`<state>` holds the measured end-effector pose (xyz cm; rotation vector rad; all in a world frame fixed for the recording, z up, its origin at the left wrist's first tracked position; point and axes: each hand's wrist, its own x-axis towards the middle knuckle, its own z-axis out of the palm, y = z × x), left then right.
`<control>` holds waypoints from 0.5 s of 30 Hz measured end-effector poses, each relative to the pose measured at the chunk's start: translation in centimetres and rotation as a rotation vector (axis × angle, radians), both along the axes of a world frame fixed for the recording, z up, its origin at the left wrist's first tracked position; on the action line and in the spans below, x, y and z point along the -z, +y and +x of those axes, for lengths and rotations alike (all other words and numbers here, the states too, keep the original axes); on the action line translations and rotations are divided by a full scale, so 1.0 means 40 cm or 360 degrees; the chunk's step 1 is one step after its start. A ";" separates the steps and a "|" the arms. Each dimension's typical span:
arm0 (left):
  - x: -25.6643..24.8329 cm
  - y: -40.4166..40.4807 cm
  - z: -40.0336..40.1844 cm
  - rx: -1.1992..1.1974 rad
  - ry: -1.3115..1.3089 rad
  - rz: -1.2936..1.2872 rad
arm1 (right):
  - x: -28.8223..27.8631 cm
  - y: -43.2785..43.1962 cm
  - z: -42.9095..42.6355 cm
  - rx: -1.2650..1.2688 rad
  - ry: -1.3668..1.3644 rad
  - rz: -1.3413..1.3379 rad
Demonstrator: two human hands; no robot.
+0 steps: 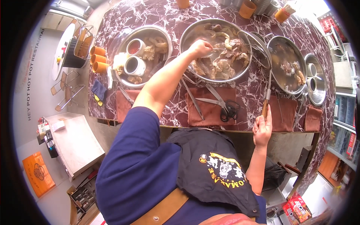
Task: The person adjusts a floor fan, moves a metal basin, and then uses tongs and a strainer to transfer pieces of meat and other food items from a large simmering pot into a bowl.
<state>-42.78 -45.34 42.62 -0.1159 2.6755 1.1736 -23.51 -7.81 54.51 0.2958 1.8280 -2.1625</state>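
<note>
My left hand (201, 48) reaches over the middle steel pot (215, 81) and grips a thin metal rod (218, 49). Its tip meets a curved, tube-like piece of offal (224, 38) above the cooked meat (223, 66) and cloudy broth. My right hand (262, 126) is closed around the wooden handle of a long-handled metal strainer (268, 94). The round head of that strainer (260, 53) leans between the middle pot and the steel pot to its right (303, 60), which holds meat pieces in dark broth. Tongs (194, 99) and black-handled scissors (222, 104) lie nearby on a brown cloth (194, 118).
Left, a steel basin (116, 50) holds offal and two sauce-filled containers (135, 66). Orange cups (99, 59) and a blue cloth (98, 89) sit by the edge of the marbled table (166, 112). A steel bowl (323, 78) with two cups is far right.
</note>
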 end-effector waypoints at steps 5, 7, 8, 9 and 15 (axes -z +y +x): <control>-0.054 0.064 -0.006 -0.0073 0.0047 0.0439 | 0.008 0.008 -0.032 -0.0004 0.0020 -0.0027; -0.078 0.088 -0.004 0.0052 0.0165 0.0255 | 0.004 0.003 -0.039 0.0024 0.0014 -0.0072; -0.089 0.095 0.004 0.0069 0.0174 0.0174 | 0.008 0.004 -0.046 0.0028 0.0011 -0.0119; -0.085 0.092 0.012 0.0062 0.0175 0.0178 | 0.007 0.002 -0.050 0.0020 0.0012 -0.0114; -0.073 0.052 0.097 -0.0077 -0.0040 0.0181 | 0.011 -0.003 -0.037 -0.0013 -0.0069 -0.0108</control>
